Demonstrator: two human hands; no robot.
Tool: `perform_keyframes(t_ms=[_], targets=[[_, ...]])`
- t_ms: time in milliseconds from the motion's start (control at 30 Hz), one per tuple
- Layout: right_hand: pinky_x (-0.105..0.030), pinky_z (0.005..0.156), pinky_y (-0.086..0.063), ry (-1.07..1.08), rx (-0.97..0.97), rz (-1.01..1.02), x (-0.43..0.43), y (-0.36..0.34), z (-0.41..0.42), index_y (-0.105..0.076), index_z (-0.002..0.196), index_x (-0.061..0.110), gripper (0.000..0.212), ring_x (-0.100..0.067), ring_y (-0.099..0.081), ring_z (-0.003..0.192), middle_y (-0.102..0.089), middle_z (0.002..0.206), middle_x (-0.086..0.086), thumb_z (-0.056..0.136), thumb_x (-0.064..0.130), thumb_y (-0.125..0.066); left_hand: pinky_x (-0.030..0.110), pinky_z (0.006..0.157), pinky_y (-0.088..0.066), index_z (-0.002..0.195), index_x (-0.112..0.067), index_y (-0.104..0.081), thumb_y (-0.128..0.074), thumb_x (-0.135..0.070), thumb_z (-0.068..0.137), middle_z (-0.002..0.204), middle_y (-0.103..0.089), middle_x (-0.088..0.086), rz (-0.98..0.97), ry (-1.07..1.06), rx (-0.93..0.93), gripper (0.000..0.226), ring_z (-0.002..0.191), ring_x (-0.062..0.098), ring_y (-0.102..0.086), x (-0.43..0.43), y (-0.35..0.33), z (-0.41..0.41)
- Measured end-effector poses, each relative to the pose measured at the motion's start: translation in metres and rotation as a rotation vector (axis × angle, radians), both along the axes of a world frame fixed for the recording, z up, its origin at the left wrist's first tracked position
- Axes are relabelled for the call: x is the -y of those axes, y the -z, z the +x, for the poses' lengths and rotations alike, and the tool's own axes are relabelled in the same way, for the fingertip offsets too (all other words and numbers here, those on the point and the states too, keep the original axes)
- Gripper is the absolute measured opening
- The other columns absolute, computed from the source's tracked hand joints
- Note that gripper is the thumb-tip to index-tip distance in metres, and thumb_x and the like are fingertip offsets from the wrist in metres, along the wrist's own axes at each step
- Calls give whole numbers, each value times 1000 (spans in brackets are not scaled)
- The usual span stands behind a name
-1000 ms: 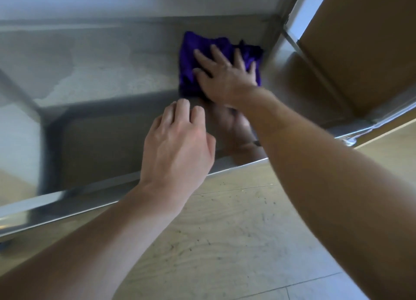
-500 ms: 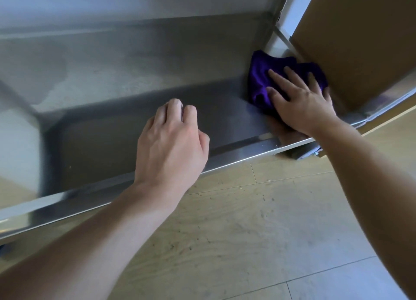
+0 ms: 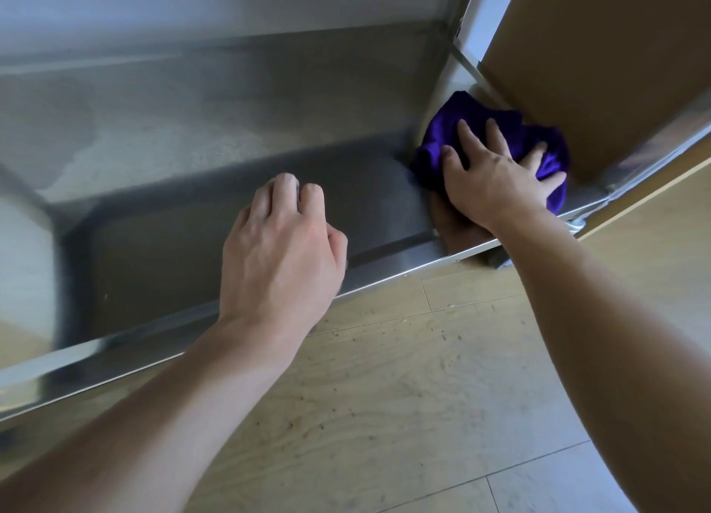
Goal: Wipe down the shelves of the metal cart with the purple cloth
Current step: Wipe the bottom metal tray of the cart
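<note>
The purple cloth (image 3: 446,139) lies bunched at the right end of the metal cart's low shelf (image 3: 192,135), close to the front right corner. My right hand (image 3: 488,174) presses flat on the cloth with fingers spread. My left hand (image 3: 284,243) hovers over the shelf's front rim with its fingers loosely curled and nothing in it. The steel surface mirrors my hands, and a dull smeared patch shows toward the back left.
A brown cardboard box (image 3: 608,62) stands right behind the cloth at the shelf's right end. A metal upright (image 3: 458,8) rises at the back right corner. Wooden floor (image 3: 404,378) runs in front of the cart.
My right hand slid the cloth from the shelf's middle back to its right end, then slightly nearer the front corner. My left hand stayed over the front rim.
</note>
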State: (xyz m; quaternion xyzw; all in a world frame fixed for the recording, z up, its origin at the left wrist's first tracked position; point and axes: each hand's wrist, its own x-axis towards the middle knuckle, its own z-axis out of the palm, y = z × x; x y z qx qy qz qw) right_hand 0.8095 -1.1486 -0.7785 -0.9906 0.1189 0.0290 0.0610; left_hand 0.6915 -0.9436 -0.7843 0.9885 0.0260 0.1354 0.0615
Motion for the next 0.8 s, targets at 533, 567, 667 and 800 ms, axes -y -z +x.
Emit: perform_keyframes(t_ms=[533,567,667,800], targets=[[-72,108,7,-491,-70,74,-125,-9,37,-8,147,53,54,-38,14,146,4,160,19,95,61,-23,33,77,-46,95,-10,-58,-43,-24,86,102,-56,7,-129,-2,10,22,95,24,-56,-1,-2,-4],[-71,109,7,-503,-68,78,-127,-8,36,-9,146,54,54,-37,13,146,3,160,19,95,61,-24,32,79,-46,96,-11,-59,-45,-24,87,106,-57,6,-171,1,-4,21,98,23,-56,-4,-3,-5],[-69,111,6,-506,-53,97,-125,-8,35,-13,145,55,55,-35,10,147,-2,160,20,93,64,-27,34,83,-53,113,-13,-62,-50,-28,93,132,-53,0,-254,92,-65,28,110,19,-57,-27,-10,-12],[-69,111,5,-502,-46,104,-126,-10,35,-15,146,54,55,-35,9,147,-3,160,18,93,64,-29,39,85,-53,116,-16,-65,-50,-27,94,131,-56,0,-128,45,-21,29,102,22,-61,-90,-18,-39]])
